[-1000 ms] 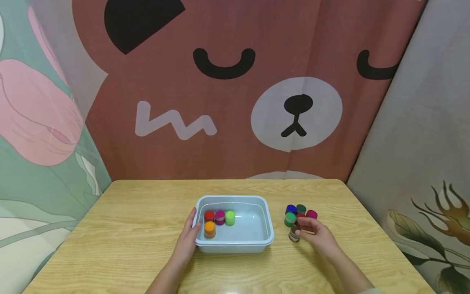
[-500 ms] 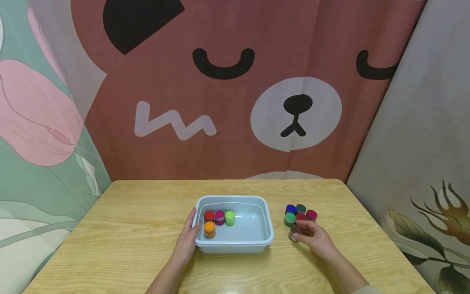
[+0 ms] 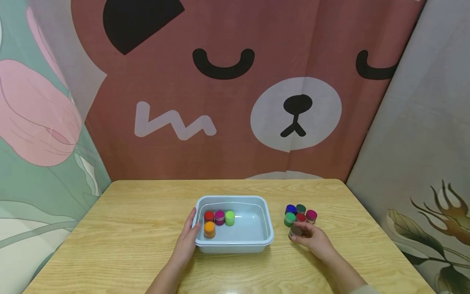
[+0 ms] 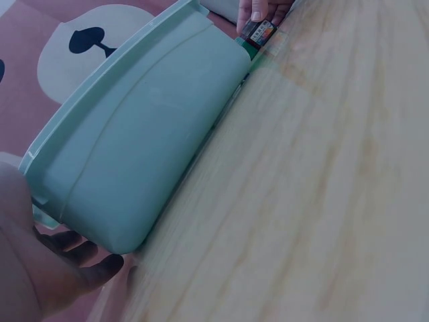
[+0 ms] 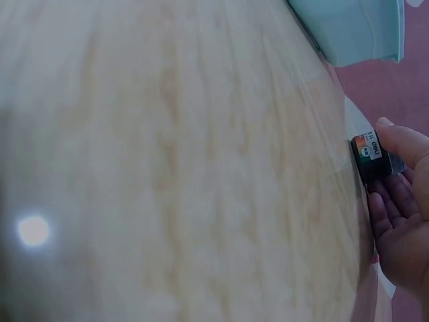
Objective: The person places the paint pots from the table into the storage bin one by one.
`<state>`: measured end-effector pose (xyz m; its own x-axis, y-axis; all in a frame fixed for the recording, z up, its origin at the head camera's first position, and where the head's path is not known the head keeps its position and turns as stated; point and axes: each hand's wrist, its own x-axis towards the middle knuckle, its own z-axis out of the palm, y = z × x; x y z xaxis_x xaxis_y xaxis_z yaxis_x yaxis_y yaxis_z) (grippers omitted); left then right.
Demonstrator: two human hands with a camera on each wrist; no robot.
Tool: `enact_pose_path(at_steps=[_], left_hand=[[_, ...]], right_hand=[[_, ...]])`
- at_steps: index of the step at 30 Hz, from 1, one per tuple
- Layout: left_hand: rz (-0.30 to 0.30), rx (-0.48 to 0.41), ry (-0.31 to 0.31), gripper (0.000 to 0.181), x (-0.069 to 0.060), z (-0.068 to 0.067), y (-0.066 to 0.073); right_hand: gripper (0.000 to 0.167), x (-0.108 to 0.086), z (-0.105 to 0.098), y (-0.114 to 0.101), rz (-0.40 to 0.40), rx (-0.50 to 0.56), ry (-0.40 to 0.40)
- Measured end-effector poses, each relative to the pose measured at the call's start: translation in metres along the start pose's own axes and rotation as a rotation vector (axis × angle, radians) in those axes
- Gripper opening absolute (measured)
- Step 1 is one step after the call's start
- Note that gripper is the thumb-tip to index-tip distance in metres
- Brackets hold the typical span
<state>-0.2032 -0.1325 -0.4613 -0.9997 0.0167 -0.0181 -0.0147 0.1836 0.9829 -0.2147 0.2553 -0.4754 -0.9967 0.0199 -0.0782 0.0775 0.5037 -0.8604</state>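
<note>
A light blue plastic tub (image 3: 253, 224) stands on the table, holding small paint jars with red (image 3: 209, 216), magenta, lime-green and orange lids at its left end. At the tub's left side, my left hand (image 3: 185, 243) grips the rim, thumb over the edge and fingers outside; the left wrist view shows those fingers (image 4: 80, 251) by the outer wall. To the right of the tub, my right hand (image 3: 317, 241) pinches a dark brown-lidded paint jar (image 3: 295, 232) between thumb and fingers. In the right wrist view this jar (image 5: 371, 157) shows a printed label and appears low at the table surface.
Just behind the right hand, several more jars cluster: blue (image 3: 291, 210), dark green (image 3: 300, 208), green (image 3: 290, 219), red (image 3: 300, 217) and magenta (image 3: 311, 215). The wooden table (image 3: 136, 228) ends at a bear-printed curtain (image 3: 235, 159).
My right hand has shifted slightly left and closed in on the brown-lidded jar, its thumb now against the jar's front. The left hand and tub have stayed put.
</note>
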Motion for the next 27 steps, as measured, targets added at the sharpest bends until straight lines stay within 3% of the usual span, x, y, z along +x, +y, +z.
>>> enact_pose_path(at_steps=[15, 27], left_hand=[[-0.003, -0.002, 0.008, 0.057, 0.000, 0.001, 0.000], [-0.010, 0.005, 0.000, 0.057, -0.001, 0.000, 0.000]], right_hand=[[0.058, 0.001, -0.002, -0.004, -0.008, -0.015, 0.011], [0.061, 0.000, -0.012, -0.033, -0.078, -0.011, 0.033]])
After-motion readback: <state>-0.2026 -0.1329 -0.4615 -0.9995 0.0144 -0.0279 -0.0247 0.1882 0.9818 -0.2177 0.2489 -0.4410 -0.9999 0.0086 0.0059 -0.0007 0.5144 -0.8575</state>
